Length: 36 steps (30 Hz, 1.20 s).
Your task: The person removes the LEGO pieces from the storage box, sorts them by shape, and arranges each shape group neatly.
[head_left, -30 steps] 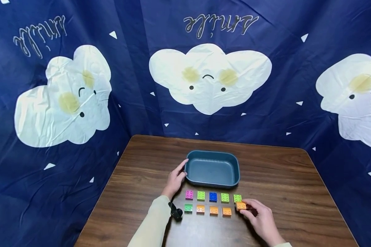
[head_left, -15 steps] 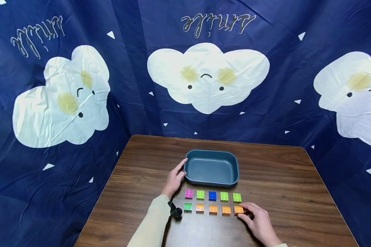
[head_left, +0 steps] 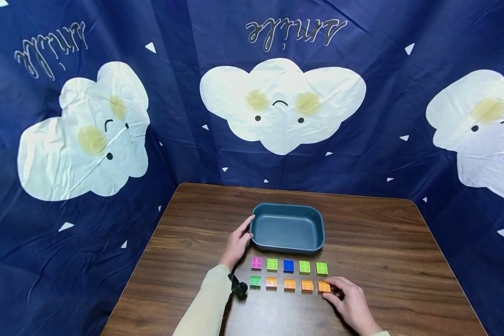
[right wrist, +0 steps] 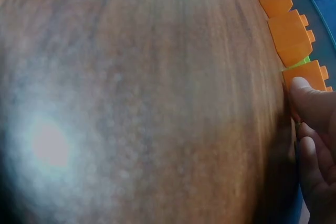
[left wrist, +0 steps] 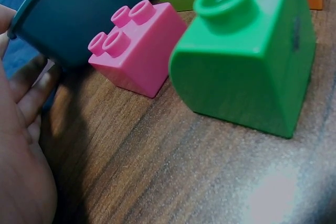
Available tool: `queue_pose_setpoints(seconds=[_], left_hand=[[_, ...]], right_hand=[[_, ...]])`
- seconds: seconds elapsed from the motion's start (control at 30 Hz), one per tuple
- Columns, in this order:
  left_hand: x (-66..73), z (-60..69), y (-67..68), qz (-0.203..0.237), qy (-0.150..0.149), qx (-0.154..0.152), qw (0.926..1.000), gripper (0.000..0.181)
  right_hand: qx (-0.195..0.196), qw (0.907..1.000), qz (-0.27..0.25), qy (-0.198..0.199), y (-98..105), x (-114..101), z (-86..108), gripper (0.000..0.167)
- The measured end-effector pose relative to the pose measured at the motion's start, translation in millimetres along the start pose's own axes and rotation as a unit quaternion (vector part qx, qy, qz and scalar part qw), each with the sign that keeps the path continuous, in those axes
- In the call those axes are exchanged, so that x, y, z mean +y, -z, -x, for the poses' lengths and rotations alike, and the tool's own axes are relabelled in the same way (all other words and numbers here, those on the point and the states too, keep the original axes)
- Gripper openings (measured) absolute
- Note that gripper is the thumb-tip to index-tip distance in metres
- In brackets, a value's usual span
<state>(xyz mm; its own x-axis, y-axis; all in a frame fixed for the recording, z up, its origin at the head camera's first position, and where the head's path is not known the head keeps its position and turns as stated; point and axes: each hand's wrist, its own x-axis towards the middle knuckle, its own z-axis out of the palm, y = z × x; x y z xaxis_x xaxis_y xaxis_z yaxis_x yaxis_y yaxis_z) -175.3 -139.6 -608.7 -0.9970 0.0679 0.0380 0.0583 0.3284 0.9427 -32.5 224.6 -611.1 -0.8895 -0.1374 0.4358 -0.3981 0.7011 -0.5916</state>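
Note:
An orange toy building brick (head_left: pixel 324 287) ends the near row on the right, standing on the table. My right hand (head_left: pixel 353 303) pinches it between thumb and forefinger; the right wrist view shows the thumb (right wrist: pixel 310 95) pressed on its side. At the left end of a blue-green tray (head_left: pixel 287 250), my left hand (head_left: pixel 236 242) touches the rim with spread fingers. Closest to the left wrist camera are a green brick (left wrist: pixel 226 77) and a pink brick (left wrist: pixel 139 51). Neither is in my left hand.
Behind the near row runs a second row, with a blue brick (head_left: pixel 288 266) and light green bricks (head_left: pixel 304 267). More orange bricks (head_left: pixel 289 284) fill the near row. A blue curtain (head_left: pixel 172 93) with cloud prints hangs beyond the wooden table (head_left: pixel 374 233).
My right hand has brought the orange brick down and slightly left to the end of the near row. Over the last half second almost nothing has moved. The left hand stays at the tray.

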Motion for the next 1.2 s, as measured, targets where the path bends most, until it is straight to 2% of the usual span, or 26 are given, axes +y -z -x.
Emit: queue_pose_setpoints(seconds=[0.53,0.83,0.97,1.2], left_hand=[[0.4,-0.4,0.1,-0.011,-0.013,0.005,0.9998,0.062],[-0.1,-0.7,0.7,-0.006,-0.01,0.002,0.9999,0.062],[-0.1,-0.1,0.3,-0.007,-0.019,0.005,0.9998,0.062],[-1.0,-0.8,0.1,-0.013,-0.024,0.013,0.9995,0.063]], right_hand=[[0.0,1.0,-0.009,-0.001,-1.2,4.9,1.3,0.045],[0.001,0.9999,-0.011,-0.004,-2.3,7.2,2.1,0.046],[-0.001,0.9999,-0.01,-0.008,-2.0,7.2,2.4,0.047],[0.001,0.9999,-0.013,0.007,-1.6,8.3,2.2,0.047]])
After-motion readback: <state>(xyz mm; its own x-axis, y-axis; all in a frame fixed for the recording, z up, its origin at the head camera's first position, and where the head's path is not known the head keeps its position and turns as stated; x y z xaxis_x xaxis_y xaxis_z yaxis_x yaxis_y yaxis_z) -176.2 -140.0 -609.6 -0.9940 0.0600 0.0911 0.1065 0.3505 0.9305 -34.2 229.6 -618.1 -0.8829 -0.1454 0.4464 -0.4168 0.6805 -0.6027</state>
